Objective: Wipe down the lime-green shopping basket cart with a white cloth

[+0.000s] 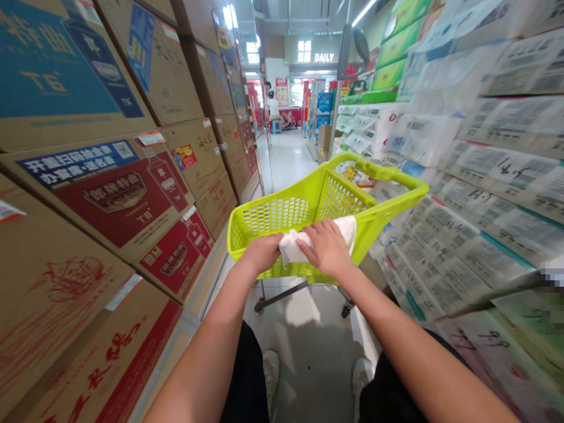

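Note:
A lime-green shopping cart (pixel 282 212) stands sideways in front of me, its handle to the right. A white cloth (pixel 291 248) is draped over the near upper rim of its basket. My right hand (pixel 325 247) is closed over the cloth, pressing it around the rim, with part of the cloth showing beyond the knuckles. Just left of the cloth, my left hand (pixel 263 254) grips the same rim, its fingertips at the cloth's edge. Some of the left fingers are hidden behind the rim. Through the perforated walls, no goods show inside the basket.
Stacked cardboard boxes (pixel 127 194) line the left side of the aisle closely. Wrapped paper packs (pixel 489 176) with handwritten prices are piled on the right. The pale floor (pixel 284 150) runs ahead to a seated person (pixel 273 106) on a blue stool (pixel 275 126).

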The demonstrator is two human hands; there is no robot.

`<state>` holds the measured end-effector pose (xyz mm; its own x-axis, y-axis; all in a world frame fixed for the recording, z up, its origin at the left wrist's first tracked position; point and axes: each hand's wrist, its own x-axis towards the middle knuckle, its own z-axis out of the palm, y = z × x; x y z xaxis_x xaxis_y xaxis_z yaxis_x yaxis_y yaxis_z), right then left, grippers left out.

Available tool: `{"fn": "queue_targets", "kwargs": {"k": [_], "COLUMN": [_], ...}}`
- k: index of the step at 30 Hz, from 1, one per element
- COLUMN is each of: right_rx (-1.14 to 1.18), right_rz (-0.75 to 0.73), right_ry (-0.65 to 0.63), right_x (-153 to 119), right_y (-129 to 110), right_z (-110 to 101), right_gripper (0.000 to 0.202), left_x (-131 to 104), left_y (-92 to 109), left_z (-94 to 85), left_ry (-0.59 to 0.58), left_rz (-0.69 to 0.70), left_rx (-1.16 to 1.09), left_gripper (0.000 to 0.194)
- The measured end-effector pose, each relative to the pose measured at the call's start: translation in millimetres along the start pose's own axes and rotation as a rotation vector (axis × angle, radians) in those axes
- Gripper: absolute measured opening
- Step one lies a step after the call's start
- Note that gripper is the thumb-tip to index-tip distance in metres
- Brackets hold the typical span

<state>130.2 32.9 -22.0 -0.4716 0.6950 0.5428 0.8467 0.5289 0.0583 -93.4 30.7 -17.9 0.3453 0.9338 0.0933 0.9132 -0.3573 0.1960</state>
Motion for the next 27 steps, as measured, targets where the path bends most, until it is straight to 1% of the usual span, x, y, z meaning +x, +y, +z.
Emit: {"fn": "queue_targets", "kwargs": {"k": [2,5,7,8,10,14,16,17,18,20,22,24,26,27], "right_rx": [-0.053,-0.128,-0.146,-0.149,-0.132,0.009,0.075,0.087,0.08,0.019,-0.073,-0.141,-0.172,-0.172], "right_rz": [0.119,0.296,0.347,0.343,0.267,-0.013,-0.103,-0.114,-0.098,0.018,0.201,0.331,0.356,0.329], "right_ry": [0.063,0.212,0.273,0.276,0.23,0.065,0.013,-0.001,-0.006,0.033,0.13,0.213,0.234,0.218], "right_x": [2,5,5,4,3,-3,-3,-3,-2,0,1,2,1,1], "right_y": [24,59,67,65,50,5,-5,-3,2,24,51,72,78,73], "right_z": [-3,-5,-3,-1,4,11,10,9,8,5,2,1,2,4], "right_gripper": [0.049,0.046,0.043,0.042,0.041,0.047,0.049,0.049,0.048,0.048,0.048,0.046,0.045,0.044], "left_x": [0,0,0,0,0,-2,-3,-4,-4,-5,-5,-4,-3,-2], "left_y": [-2,-2,0,1,3,4,4,3,3,3,3,5,7,8], "left_z": [0.0,0.2,0.3,0.2,-0.3,-2.5,-4.0,-4.8,-5.5,-6.4,-6.4,-5.0,-2.5,-1.1], "left_ry": [-0.012,-0.029,-0.036,-0.037,-0.04,-0.019,-0.01,-0.011,-0.016,-0.03,-0.041,-0.039,-0.029,-0.019], "left_rz": [-0.025,-0.041,-0.022,-0.013,-0.002,0.038,0.063,0.071,0.072,0.059,0.047,0.046,0.051,0.048], "left_rx": [0.034,0.067,0.062,0.057,0.043,-0.027,-0.054,-0.055,-0.049,-0.02,0.011,0.038,0.061,0.072], "left_gripper": [0.032,0.035,0.034,0.034,0.033,0.031,0.031,0.031,0.032,0.032,0.034,0.034,0.032,0.031]}}
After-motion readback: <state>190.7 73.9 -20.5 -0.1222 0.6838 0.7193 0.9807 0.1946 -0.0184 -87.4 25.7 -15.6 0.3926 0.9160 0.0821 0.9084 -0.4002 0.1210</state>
